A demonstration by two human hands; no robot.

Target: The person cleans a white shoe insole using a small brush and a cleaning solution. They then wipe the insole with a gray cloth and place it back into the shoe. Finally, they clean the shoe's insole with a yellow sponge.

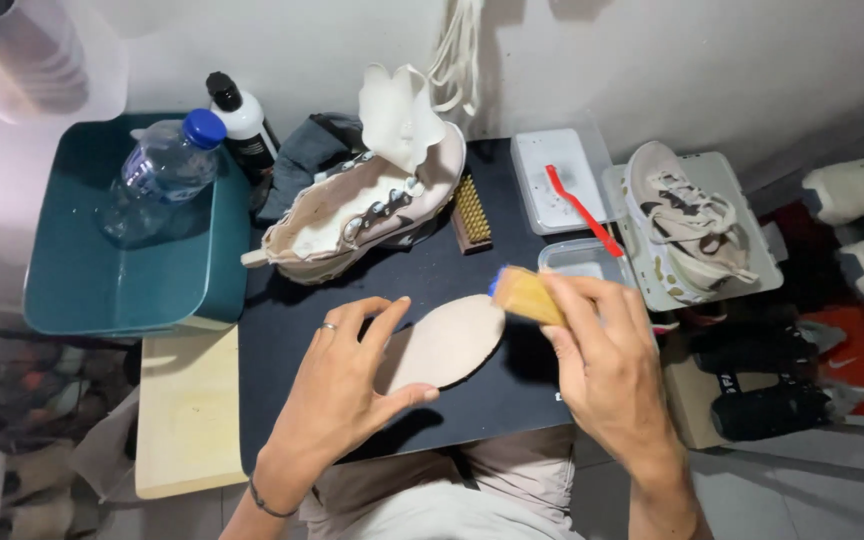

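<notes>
A flat, tan insole (pixel 444 343) with a matte, slightly fuzzy face and a dark rim lies near the front edge of the black bench (pixel 512 390). The left hand (pixel 342 385) lies on the insole's heel end, fingers spread, thumb against its lower edge. The right hand (pixel 602 360) is closed round a wooden-backed brush (pixel 524 293), whose blue bristle end meets the insole's toe; the bristles are mostly hidden. Toward the back edge an unlaced cream high-top shoe (pixel 362 205) lies on its side, tongue flopped up, beside a small bristle brush (pixel 470 212). At the right edge a clear plastic tray (pixel 557 185) holds a red toothbrush (pixel 582 208). A teal tub (pixel 102 280), partly cut off, stands left of the bench.
</notes>
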